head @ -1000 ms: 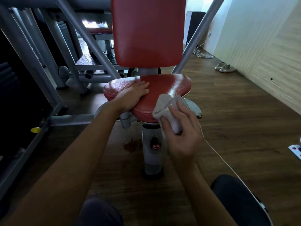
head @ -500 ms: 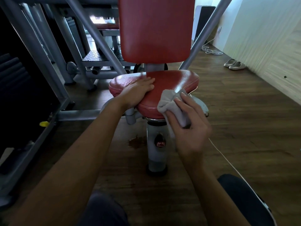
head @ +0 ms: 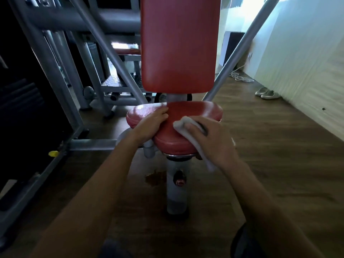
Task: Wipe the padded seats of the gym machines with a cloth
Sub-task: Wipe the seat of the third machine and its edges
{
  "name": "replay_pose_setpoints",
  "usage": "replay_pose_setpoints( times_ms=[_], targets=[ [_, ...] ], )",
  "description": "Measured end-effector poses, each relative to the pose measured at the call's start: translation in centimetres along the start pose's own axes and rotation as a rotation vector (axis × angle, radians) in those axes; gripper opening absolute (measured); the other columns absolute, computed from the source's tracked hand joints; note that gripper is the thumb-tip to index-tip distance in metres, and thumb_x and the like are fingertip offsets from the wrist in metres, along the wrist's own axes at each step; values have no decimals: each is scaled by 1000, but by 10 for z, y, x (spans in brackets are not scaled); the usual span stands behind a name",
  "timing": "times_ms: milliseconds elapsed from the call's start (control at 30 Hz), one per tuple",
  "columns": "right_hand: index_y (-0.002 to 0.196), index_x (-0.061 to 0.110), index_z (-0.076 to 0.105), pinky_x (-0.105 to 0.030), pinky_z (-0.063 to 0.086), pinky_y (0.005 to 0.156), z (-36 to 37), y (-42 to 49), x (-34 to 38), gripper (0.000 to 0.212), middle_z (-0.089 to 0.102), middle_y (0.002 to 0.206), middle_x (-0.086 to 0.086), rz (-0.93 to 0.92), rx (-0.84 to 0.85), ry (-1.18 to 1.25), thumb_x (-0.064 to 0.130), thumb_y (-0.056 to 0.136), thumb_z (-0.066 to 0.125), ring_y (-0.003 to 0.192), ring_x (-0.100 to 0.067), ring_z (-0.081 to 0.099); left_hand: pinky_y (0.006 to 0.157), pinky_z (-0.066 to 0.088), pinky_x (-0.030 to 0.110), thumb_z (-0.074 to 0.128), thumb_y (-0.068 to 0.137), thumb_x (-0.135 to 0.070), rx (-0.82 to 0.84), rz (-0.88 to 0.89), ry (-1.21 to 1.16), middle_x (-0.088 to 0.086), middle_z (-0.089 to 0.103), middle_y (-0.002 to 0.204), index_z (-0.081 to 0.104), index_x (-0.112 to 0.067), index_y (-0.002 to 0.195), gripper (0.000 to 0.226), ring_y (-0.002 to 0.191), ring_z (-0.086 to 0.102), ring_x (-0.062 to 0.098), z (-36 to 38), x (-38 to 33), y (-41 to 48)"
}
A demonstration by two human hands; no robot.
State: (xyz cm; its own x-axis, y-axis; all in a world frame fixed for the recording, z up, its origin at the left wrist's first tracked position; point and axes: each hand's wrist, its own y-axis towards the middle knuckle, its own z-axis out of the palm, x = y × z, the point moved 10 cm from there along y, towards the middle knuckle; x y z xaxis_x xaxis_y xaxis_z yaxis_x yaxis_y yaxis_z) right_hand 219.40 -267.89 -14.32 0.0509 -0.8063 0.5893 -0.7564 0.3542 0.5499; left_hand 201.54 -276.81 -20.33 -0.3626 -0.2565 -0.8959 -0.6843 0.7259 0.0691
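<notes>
A red padded seat (head: pixel 197 110) sits on a grey post (head: pixel 176 192) in the middle of the head view, under a tall red backrest pad (head: pixel 178 43). My left hand (head: pixel 152 123) rests flat on the seat's left half, fingers pointing toward the backrest. My right hand (head: pixel 210 138) presses a pale grey cloth (head: pixel 181 125) onto the seat's right front part. The cloth's tail hangs below my palm over the seat's edge.
Grey steel frame bars (head: pixel 55 75) and a dark weight stack (head: pixel 22 112) stand at the left. Diagonal grey tubes (head: pixel 240 47) cross behind the backrest. A pair of pale shoes (head: pixel 266 93) and a coiled white cord (head: pixel 240 77) lie by the right wall. A dark stain (head: pixel 154 176) marks the wooden floor.
My right hand has carried the cloth from the seat's front edge up onto its top. The camera has moved closer to the seat. My left hand has stayed on the seat.
</notes>
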Motion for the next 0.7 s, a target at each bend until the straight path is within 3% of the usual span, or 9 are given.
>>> replay_pose_setpoints(
  times_ms=[67, 133, 233, 300, 400, 433, 500, 600, 700],
  targets=[
    [102, 28, 76, -36, 53, 85, 16, 32, 1, 26, 73, 94, 8, 35, 173, -99, 47, 97, 59, 88, -8, 66, 119, 34, 46, 52, 84, -50, -38, -3, -28, -3, 58, 143, 57, -24, 139, 61, 134, 52, 17, -4, -5, -5],
    [93, 28, 76, -37, 53, 82, 35, 56, 2, 30, 72, 89, 6, 43, 279, -175, 54, 93, 60, 86, -11, 65, 118, 35, 44, 48, 100, -32, -100, -6, -56, -6, 59, 135, 58, -26, 137, 39, 129, 53, 15, -11, -9, -10],
    [103, 27, 77, -36, 52, 89, 62, 73, 2, 38, 75, 105, 4, 40, 393, -254, 56, 96, 54, 99, -16, 67, 120, 32, 39, 45, 106, -29, -203, -29, -149, -3, 55, 143, 52, -23, 143, 38, 134, 49, 12, -22, 0, -6],
    [110, 27, 76, -32, 48, 97, 64, 76, 3, 36, 73, 116, 6, 30, 448, -166, 47, 100, 49, 106, -11, 64, 115, 38, 30, 48, 105, -33, -223, -49, -223, -6, 64, 132, 62, -29, 132, 30, 123, 57, 7, -24, 1, -5],
    [121, 31, 73, -20, 35, 91, 35, 83, -23, 33, 68, 119, 12, 175, 367, 55, 40, 105, 46, 109, -2, 55, 109, 44, 27, 46, 106, -35, -171, -60, -288, -11, 76, 108, 73, -31, 110, 28, 110, 66, 4, -20, -1, -2],
    [124, 30, 71, -19, 32, 89, 29, 84, -44, 36, 66, 119, 12, 263, 332, 77, 45, 104, 46, 111, -3, 54, 111, 44, 29, 45, 105, -37, -148, -54, -280, -13, 76, 111, 73, -30, 114, 30, 112, 66, 3, -19, -2, -3],
    [125, 29, 71, -22, 37, 101, 27, 81, -75, 45, 68, 123, 8, 386, 300, 138, 58, 98, 49, 117, -8, 58, 113, 41, 33, 51, 100, -50, -87, -12, -249, -13, 72, 123, 70, -31, 125, 37, 119, 63, 3, -14, -5, -3],
    [115, 29, 75, -36, 45, 110, 30, 79, -95, 45, 74, 116, 6, 445, 239, 328, 62, 90, 57, 114, -10, 65, 117, 38, 38, 64, 77, -73, -34, 9, -48, -23, 65, 130, 64, -50, 126, 54, 126, 57, 2, -4, -6, -4],
    [111, 27, 76, -38, 48, 108, 29, 77, -99, 35, 75, 111, 5, 459, 232, 375, 53, 95, 59, 110, -10, 67, 117, 38, 36, 66, 84, -60, 29, 122, 59, -23, 59, 137, 57, -53, 133, 51, 129, 52, -2, 2, -25, -3]
  ],
)
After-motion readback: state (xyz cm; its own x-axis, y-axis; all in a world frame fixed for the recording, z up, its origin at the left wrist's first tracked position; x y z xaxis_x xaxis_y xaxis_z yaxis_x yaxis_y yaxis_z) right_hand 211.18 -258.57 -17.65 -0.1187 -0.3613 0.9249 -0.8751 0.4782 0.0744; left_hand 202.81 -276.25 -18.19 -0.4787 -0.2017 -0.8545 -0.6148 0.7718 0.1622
